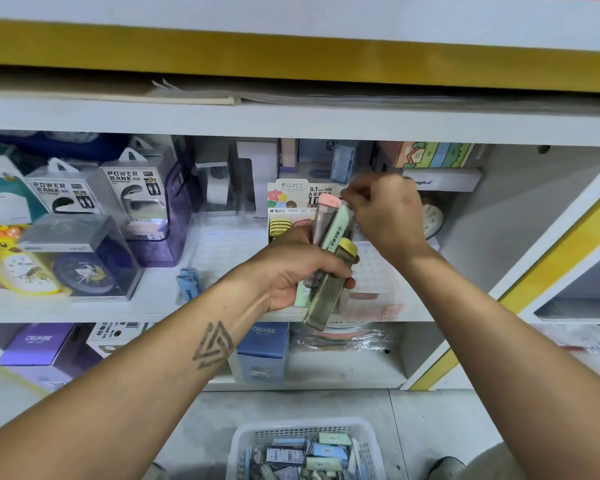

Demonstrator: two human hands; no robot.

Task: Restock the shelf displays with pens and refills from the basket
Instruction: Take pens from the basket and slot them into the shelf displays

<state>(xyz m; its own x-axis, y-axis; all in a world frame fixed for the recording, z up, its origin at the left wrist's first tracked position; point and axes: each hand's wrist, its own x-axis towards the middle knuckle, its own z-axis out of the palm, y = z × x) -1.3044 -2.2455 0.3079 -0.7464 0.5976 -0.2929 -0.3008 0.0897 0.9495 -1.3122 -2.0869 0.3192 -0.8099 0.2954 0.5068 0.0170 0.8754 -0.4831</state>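
Note:
My left hand grips a bundle of lead refill cases with pink, green and yellow caps, held upright in front of the shelf. Behind it stands the refill display box, with yellow and pink cases in its slots. My right hand is raised just right of the bundle's top, fingers pinched together near the display; whether it holds a case is hidden. On the floor below sits the white basket with several more refill packs in blue and green.
Power bank boxes, alarm clocks and a clear case fill the shelf's left side. A small blue pack lies on the shelf board. Boxes stand on the lower shelf. A yellow-edged side panel bounds the right.

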